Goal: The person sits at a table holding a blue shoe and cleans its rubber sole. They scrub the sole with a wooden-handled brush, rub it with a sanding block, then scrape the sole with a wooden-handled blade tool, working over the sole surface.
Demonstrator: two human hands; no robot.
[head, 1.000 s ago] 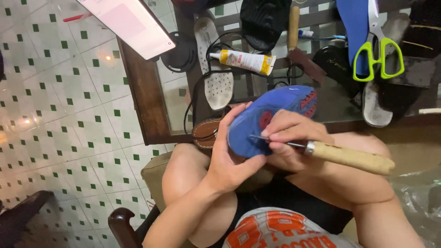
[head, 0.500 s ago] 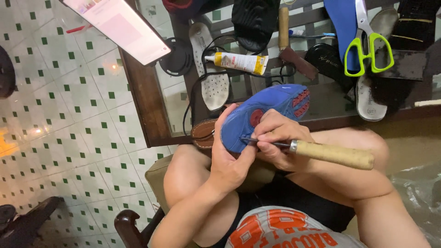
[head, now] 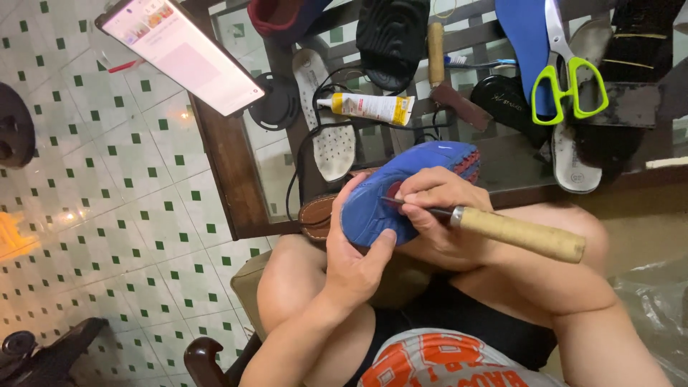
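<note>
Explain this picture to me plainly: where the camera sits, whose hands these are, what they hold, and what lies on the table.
The camera is worn on a person's head and looks down at their lap, so both bare hands are that person's own. The left hand cups a blue shoe from below. The right hand grips a wooden-handled awl, its thin metal tip against the shoe. Ahead is a glass-topped table with a glue tube, green-handled scissors lying on a blue insole, a white insole, a black sandal and a tilted phone on a stand. The floor is white tile with green squares.
</note>
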